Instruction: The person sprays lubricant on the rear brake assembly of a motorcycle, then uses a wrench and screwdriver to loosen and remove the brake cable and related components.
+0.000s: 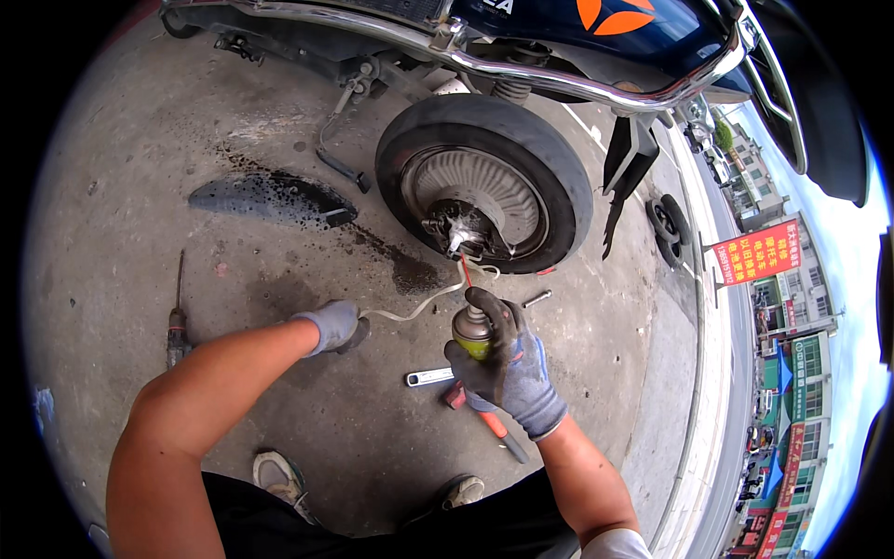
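My right hand point(512, 363), in a grey-blue work glove with dark, dirty fingers, grips a spray can point(472, 335) with a yellow-green body. A thin red straw point(467, 270) points from its top toward the greasy hub point(463, 228) of the scooter wheel point(484, 182). My gloved left hand point(336, 326) is closed, low over the ground to the left. From it a pale cable point(410, 314) runs in a loose curve to the hub. The left fingertips are partly hidden.
The scooter's chrome guard rail point(596, 90) spans above the wheel. A dark wet patch with a black fender-like piece point(270, 198) lies left. Around me lie a power drill point(177, 335), a wrench point(428, 377), an orange-handled tool point(503, 435) and a bolt point(537, 298). Loose tyres point(669, 228) lie right.
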`<state>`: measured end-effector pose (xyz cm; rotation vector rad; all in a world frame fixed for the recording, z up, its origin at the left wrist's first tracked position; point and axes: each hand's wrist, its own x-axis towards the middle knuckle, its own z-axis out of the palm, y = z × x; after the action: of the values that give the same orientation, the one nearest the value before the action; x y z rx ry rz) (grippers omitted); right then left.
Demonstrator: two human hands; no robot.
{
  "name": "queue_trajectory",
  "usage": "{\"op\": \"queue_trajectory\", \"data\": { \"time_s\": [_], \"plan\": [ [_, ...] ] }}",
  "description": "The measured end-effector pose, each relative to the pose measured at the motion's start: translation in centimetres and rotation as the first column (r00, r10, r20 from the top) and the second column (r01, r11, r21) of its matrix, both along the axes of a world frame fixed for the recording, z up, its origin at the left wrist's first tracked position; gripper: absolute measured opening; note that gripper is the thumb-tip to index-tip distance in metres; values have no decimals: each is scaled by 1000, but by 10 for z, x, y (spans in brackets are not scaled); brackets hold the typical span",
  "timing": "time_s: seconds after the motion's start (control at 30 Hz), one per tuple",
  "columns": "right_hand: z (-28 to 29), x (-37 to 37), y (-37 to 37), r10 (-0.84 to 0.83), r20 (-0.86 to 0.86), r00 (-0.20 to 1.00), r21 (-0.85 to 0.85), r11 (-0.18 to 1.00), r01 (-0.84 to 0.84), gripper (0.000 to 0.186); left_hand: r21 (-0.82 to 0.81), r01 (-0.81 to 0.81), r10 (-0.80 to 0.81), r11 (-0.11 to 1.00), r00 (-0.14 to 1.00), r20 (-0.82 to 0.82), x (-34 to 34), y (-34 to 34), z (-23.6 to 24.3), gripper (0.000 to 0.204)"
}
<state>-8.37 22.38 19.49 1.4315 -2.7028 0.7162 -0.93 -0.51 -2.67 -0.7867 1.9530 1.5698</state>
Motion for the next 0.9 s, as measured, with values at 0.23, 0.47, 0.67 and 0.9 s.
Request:
{"op": "queue_trajectory", "data": {
  "time_s": [0.23,0.47,0.67,0.9],
  "plan": [
    [3,-2,8,-3,3,1000,37,999,3,69,-64,26,-26,998,1000,6,-7,12,13,26],
    [28,-9,47,-187,328,926,257,961,103,102,329,-311,262,891,947,186,-10,10,4,32],
    [-7,-81,129,-443,522,729,109,882,458,52,439,-427,318,791,899,302,-21,5,-105,30],
    [-113,-144,263,-848,502,170,201,305,931,56,533,-812,496,236,573,653,-31,25,-78,31]
  ]
}}
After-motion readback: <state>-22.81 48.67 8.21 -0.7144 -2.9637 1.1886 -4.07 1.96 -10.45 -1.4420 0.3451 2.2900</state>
